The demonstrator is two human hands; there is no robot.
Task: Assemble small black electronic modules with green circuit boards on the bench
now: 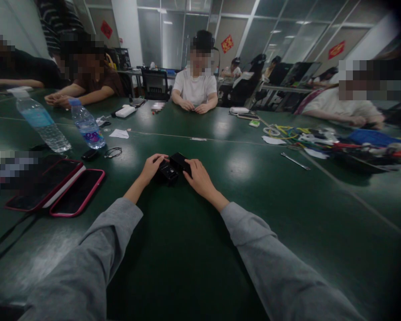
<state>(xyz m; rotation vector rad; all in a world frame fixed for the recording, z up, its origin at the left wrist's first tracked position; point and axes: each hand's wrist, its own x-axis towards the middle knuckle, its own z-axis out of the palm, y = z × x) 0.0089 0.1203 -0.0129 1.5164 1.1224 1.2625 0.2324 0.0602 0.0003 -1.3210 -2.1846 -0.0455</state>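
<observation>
In the middle of the green table (187, 232), my left hand (151, 166) is closed on a small black box-like piece with white marks (169, 170). My right hand (199, 177) curls over the end of a second black boxy piece (178, 160), which sits right beside the first. Whether the two pieces are joined or apart, I cannot tell. Both are dark, and my fingers cover their outer ends.
Left of my hands are two water bottles (90, 129), a phone in a red case (78, 192) and a thin coiled cable (113, 152). To the right lie a wrench (294, 161) and a heap of cables (307, 136). Other people (196, 84) sit around the table.
</observation>
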